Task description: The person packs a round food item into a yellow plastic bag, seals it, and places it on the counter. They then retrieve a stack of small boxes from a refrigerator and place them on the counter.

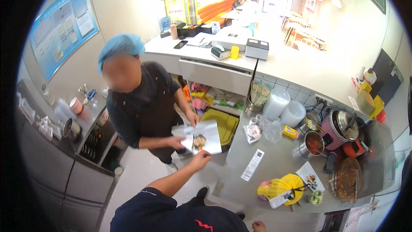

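My left hand (201,161) reaches forward with its fingers curled, at the lower edge of a white printed paper bag (210,132). Whether its fingers grip that edge or only overlap it in the view, I cannot tell. A co-worker (145,103) in a blue hair cap and dark apron faces me and holds the bag in both hands. My right hand (258,226) hangs low at the bottom rim, partly cut off. Nearest to it on the steel counter (231,180) is a tied yellow bag (280,185) with a paper slip attached.
On the counter lie a printed receipt (252,165), another white paper bag (310,176) and a small tub of greens (315,197). Farther right are a round chopping board (346,180), a pot of red sauce (313,143) and a pink cooker (331,129). A yellow-green bin lid (220,124) stands beyond.
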A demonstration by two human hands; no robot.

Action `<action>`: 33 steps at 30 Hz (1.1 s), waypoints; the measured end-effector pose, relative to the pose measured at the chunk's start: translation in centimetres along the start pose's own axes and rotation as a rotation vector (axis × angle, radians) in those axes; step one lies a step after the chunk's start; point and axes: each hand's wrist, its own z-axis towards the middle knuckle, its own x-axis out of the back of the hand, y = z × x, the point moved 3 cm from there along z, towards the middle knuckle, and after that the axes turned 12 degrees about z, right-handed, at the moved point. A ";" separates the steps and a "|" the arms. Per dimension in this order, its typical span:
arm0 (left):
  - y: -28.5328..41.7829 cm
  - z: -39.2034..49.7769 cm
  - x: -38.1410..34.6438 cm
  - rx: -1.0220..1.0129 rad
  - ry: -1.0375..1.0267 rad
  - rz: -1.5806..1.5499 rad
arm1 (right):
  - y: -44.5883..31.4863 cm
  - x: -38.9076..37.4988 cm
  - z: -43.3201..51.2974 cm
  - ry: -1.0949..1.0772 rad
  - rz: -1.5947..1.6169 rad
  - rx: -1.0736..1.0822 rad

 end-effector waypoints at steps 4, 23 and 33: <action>3.8 6.0 2.0 -0.274 -0.083 0.025 | -4.9 -5.7 -2.3 0.066 0.112 -0.045; -10.3 27.4 8.4 0.193 -0.125 0.156 | -31.1 -12.1 6.6 0.332 0.268 0.332; -22.3 54.0 5.8 -0.078 0.058 0.434 | -33.3 -10.4 16.6 0.719 -0.270 0.104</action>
